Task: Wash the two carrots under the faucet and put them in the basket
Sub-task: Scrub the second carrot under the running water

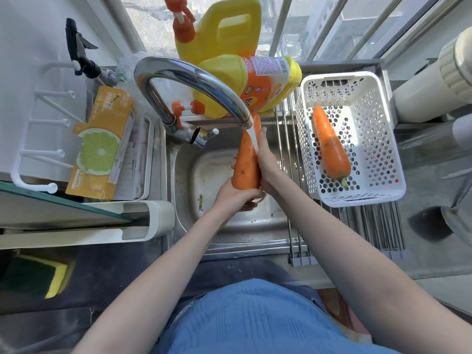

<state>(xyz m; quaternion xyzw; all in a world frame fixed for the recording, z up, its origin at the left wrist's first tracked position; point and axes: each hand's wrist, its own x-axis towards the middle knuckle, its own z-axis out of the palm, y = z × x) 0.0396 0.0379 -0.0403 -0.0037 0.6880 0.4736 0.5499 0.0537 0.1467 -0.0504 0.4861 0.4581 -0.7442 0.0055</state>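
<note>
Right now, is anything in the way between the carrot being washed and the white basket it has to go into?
Nothing visible blocks it. The carrot in hand is over the sink, under the faucet; the basket sits open-topped to its right on the drying rack. The first carrot lies left of centre inside, leaving free floor beside it.

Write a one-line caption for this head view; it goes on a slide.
Both hands, left hand and right hand, hold a carrot under the running faucet; another carrot lies in the white basket.
</note>
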